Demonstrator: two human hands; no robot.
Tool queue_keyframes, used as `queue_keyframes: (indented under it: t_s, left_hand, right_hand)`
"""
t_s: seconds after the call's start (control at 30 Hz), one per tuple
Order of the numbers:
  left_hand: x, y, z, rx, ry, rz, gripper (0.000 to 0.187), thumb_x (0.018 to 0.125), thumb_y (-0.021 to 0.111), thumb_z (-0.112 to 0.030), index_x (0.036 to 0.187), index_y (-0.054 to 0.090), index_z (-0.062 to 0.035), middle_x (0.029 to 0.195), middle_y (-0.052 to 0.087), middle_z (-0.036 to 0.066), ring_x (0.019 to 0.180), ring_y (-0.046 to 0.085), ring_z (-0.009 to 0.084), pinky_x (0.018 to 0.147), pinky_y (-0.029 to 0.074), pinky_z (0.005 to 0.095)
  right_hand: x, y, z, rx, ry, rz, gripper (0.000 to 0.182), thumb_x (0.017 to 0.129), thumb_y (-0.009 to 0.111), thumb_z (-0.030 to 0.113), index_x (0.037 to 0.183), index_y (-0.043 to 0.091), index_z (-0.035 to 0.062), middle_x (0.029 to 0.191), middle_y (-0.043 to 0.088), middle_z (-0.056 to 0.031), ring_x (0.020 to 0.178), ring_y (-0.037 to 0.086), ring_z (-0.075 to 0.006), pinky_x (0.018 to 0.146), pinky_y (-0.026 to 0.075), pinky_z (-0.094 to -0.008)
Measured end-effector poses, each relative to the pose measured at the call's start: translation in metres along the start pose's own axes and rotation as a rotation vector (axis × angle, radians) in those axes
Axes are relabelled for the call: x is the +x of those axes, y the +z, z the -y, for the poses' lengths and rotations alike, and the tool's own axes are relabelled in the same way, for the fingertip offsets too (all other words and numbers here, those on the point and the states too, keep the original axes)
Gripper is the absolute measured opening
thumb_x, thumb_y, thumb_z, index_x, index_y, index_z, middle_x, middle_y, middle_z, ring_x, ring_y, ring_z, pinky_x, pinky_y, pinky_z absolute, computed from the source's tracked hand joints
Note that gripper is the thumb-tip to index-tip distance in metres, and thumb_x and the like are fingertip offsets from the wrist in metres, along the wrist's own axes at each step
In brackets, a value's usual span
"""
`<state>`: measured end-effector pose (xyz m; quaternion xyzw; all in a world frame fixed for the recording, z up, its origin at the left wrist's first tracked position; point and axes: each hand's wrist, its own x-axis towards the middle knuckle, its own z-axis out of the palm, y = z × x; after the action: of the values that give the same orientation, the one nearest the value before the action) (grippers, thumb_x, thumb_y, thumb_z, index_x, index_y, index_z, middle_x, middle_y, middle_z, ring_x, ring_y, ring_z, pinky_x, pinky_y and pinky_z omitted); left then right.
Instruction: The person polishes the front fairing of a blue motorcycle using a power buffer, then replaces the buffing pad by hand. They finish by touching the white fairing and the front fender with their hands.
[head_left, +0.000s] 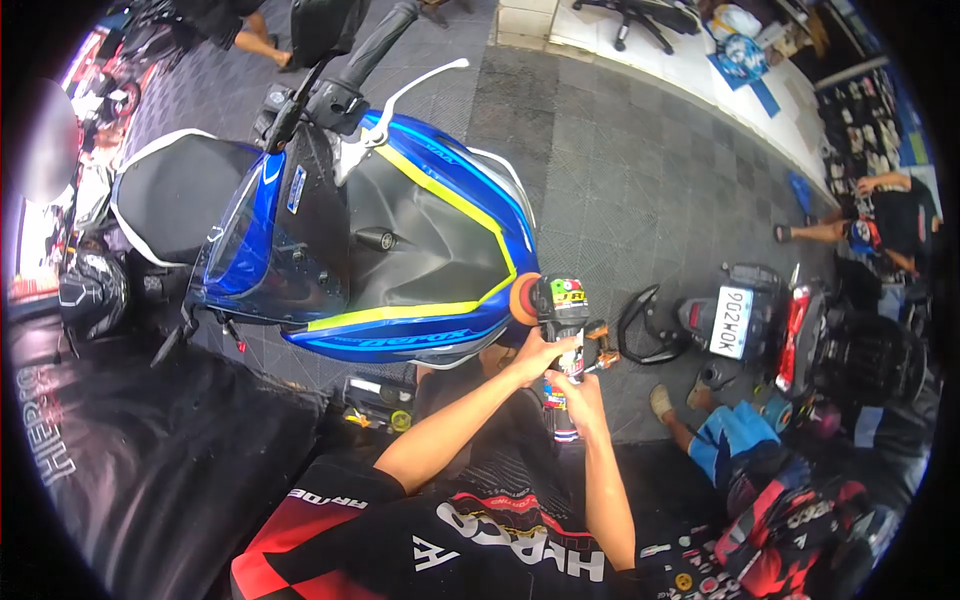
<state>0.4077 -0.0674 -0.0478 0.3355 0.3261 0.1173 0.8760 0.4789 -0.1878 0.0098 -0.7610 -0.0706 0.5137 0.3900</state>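
My left hand (541, 360) and my right hand (579, 396) are both wrapped round the sticker-covered body of a polisher (566, 312). The left grips nearer its head, the right farther back along the handle. An orange round pad (523, 300) faces the rear corner of a blue scooter panel (430, 345) and overlaps its edge in this view. Yellow-green trim (487, 291) lines the panel around a dark grey centre cover (440, 240). The scooter's handlebar (375, 50) and white brake lever (425, 85) rise at the far side.
Right of the polisher stand a black grab rail (652, 325) and another motorbike's white number plate (732, 322). A person in blue shorts (735, 440) sits low at right; another person (900, 220) is farther back. A black cover (150, 450) drapes the left foreground.
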Motion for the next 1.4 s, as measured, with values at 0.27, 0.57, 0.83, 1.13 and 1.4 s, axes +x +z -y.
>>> queue_keyframes:
  t_s: [0.27,0.57,0.83,1.13,1.4]
  left_hand:
    - [0.011,-0.010,0.009,0.003,0.045,0.082,0.046,0.084,0.073,-0.016,0.124,0.056,-0.0020,0.111,0.064,0.007,0.104,0.061,0.0168,0.094,0.049,0.0346]
    - [0.026,-0.027,0.001,-0.129,0.043,0.223,0.040,0.080,0.071,-0.008,0.116,0.058,0.0010,0.099,0.069,0.014,0.093,0.069,0.0248,0.087,0.056,0.0388]
    - [0.031,-0.033,-0.028,-0.114,0.058,0.245,0.049,0.077,0.071,-0.005,0.122,0.055,0.0004,0.103,0.069,0.014,0.099,0.068,0.0255,0.093,0.055,0.0406]
    - [0.037,-0.042,-0.034,-0.089,0.190,0.194,0.053,0.075,0.072,-0.006,0.125,0.054,-0.0012,0.108,0.069,0.012,0.103,0.068,0.0228,0.096,0.053,0.0390]
    - [0.045,-0.048,-0.032,-0.075,0.119,0.278,0.060,0.074,0.075,-0.008,0.129,0.053,-0.0037,0.113,0.066,0.009,0.107,0.063,0.0203,0.098,0.049,0.0369]
  right_hand:
    - [0.017,0.002,-0.015,-0.150,-0.099,-0.130,0.041,0.074,0.084,0.026,0.094,0.071,-0.0072,0.085,0.074,-0.0149,0.076,0.070,-0.0195,0.073,0.054,-0.0365]
    - [0.037,0.013,-0.020,-0.293,-0.272,-0.209,0.043,0.072,0.084,0.025,0.095,0.069,-0.0073,0.085,0.074,-0.0137,0.076,0.070,-0.0195,0.073,0.054,-0.0369]
    - [0.051,0.024,-0.002,-0.249,-0.361,-0.217,0.043,0.069,0.086,0.022,0.097,0.069,-0.0067,0.084,0.073,-0.0119,0.076,0.068,-0.0173,0.074,0.054,-0.0355]
    - [0.068,0.025,0.001,-0.291,-0.495,-0.206,0.043,0.070,0.084,0.020,0.101,0.068,-0.0063,0.086,0.073,-0.0104,0.076,0.067,-0.0156,0.074,0.054,-0.0334]
    - [0.075,0.020,-0.002,-0.261,-0.438,-0.173,0.040,0.072,0.084,0.020,0.100,0.068,-0.0049,0.083,0.071,-0.0083,0.073,0.065,-0.0149,0.071,0.053,-0.0327]
